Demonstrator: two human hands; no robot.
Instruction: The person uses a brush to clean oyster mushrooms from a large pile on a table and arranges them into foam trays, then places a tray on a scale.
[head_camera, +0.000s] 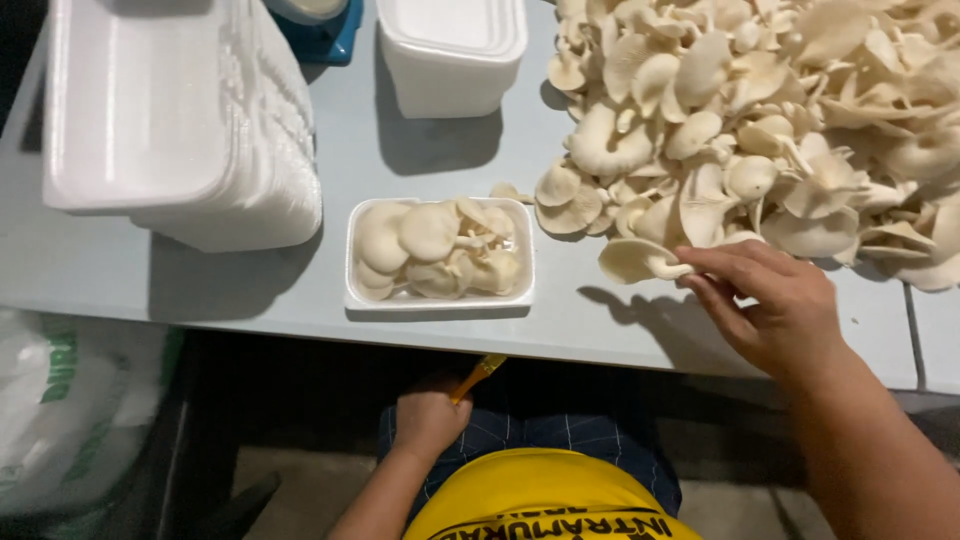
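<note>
The right hand (775, 305) reaches over the table's near edge and pinches the stem of a pale oyster mushroom (640, 260) between thumb and fingertips, the cap pointing away to the hand's left and resting on or just above the grey table (600, 330) — which of the two cannot be told. Directly beyond this hand, and spreading off to its right, lies a large heap of loose mushrooms (760, 130), its nearest caps just beside the fingers. To the left of the hand, a short way along the table, sits a white foam tray (440, 297) already filled with mushrooms, apart from both hands. Beyond that tray stands a small stack of empty foam trays (452, 50), and further left a much taller stack of the same trays (170, 130) lies leaning on its side. The left hand (428, 418) is down below the table edge, over the lap — it is clenched around the handle of a small tool with an orange-yellow grip (480, 372), whose tip points up toward the underside of the filled tray. A plastic bag (70, 410) hangs far off to this hand's left.
</note>
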